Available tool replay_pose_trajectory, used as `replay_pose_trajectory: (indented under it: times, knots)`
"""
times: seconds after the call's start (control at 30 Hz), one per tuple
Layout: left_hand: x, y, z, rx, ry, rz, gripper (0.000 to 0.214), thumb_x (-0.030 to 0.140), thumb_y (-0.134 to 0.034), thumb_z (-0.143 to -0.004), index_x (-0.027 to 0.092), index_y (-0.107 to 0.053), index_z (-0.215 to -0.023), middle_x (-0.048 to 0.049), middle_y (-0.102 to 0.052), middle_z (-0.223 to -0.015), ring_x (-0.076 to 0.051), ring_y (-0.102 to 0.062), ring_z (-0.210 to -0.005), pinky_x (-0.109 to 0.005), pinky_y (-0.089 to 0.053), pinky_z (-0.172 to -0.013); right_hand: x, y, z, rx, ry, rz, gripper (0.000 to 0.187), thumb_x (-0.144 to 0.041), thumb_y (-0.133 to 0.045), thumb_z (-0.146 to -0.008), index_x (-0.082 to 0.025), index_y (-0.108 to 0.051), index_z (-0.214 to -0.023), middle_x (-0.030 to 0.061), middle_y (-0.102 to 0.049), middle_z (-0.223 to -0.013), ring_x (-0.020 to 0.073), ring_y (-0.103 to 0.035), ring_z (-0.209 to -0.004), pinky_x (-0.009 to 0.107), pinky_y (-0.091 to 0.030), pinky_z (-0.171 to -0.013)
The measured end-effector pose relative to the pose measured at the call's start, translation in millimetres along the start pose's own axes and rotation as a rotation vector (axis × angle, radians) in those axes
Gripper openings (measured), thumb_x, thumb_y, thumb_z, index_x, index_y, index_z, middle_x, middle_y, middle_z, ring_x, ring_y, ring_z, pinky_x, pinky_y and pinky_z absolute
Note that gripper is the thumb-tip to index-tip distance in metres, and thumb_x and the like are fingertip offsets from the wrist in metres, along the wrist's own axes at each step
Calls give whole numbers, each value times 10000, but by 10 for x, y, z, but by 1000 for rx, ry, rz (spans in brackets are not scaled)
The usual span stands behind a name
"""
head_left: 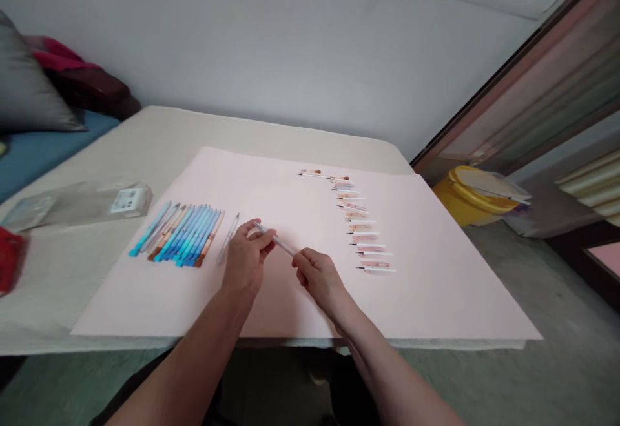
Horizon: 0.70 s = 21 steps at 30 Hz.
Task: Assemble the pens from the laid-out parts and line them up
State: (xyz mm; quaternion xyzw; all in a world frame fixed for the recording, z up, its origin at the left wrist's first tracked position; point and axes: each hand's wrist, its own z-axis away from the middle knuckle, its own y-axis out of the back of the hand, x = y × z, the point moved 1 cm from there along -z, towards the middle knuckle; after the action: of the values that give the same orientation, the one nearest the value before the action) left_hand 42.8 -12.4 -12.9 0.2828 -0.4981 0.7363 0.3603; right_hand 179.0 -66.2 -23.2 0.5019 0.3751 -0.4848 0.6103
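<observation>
Hands (320, 276) hold a slim, whitish pen (283, 245).

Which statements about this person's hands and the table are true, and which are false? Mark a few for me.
1. The left hand and right hand hold one slim whitish pen. True.
2. The row of mostly blue slim pens lies right of both hands. False: it lies left of them.
3. The yellow plastic bucket stands on the long pale table. False: it is beside it, at the right.
4. The clear plastic bag lies left of that row. True.
</observation>
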Motion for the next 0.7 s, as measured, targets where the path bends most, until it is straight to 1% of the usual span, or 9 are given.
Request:
replay_pose_trajectory:
  times: [0.17, 0.3, 0.37, 0.43, 0.5, 0.6, 0.67, 0.7]
  knots:
    - [7, -11, 5, -10, -9, 3, 391, 59, -695, -635, 149, -532, -979, -32, -636, -733, -136, -623, -730, -321, -480, -776, -30, 11, 7, -41, -74, -95, 218, -318, -447, -833, -181, -536, -689, -69, -435, -455, 56, -310, -383, 190, -231, -397]
    - [2, -20, 26, -2, -3, 12, 346, 71, -706, -634, 145, -553, -936, -30, -643, -744, -133, -629, -747, -302, -484, -774, -38, 3, 4, -44, -104, -144, 212, -318, -460, -828, -177, -541, -693, -69, -436, -451, 48, -301, -360, 183, -203, -366]
    - [-15, -28, 45, -18, 37, 10, 271, 108, -711, -649, 135, -574, -881, -41, -649, -760, -131, -629, -748, -287, -491, -759, -43, -4, 4, -37, -105, -160, 212, -313, -464, -828, -173, -541, -689, -69, -433, -447, 45, -304, -356, 179, -204, -364]
    - [-36, -36, 60, -51, 107, -17, 190, 168, -704, -681, 120, -592, -827, -67, -659, -786, -132, -629, -736, -270, -501, -721, -57, -2, 9, -34, -109, -178, 221, -324, -470, -833, -169, -546, -695, -67, -436, -447, 46, -312, -351, 178, -204, -360]
    - [-48, -35, 61, -66, 166, -37, 156, 205, -690, -709, 108, -604, -794, -90, -666, -802, -131, -628, -717, -248, -506, -672, -86, 17, 22, -39, -89, -215, 245, -363, -475, -847, -163, -569, -742, -50, -484, -486, 49, -345, -354, 182, -217, -361]
    - [-29, -10, 32, -19, 178, 6, 105, 177, -671, -727, 102, -610, -769, -91, -667, -790, -121, -627, -696, -211, -505, -620, -146, 73, 47, -79, -9, -387, 291, -413, -476, -867, -171, -602, -967, 0, -602, -657, 64, -460, -418, 193, -303, -412]
    - [-4, 11, 8, 2, 179, 55, 69, 151, -654, -738, 98, -613, -754, -86, -663, -772, -113, -622, -684, -195, -505, -599, -178, 111, 63, -163, 24, -554, 325, -405, -486, -872, -179, -587, -1083, 50, -645, -810, 96, -558, -540, 213, -378, -491]
    - [6, 19, -1, 5, 184, 75, 56, 142, -645, -745, 94, -615, -750, -84, -660, -763, -110, -619, -676, -189, -505, -588, -187, 124, 71, -215, 28, -630, 329, -389, -500, -869, -178, -586, -1105, 73, -651, -874, 117, -593, -612, 226, -405, -533]
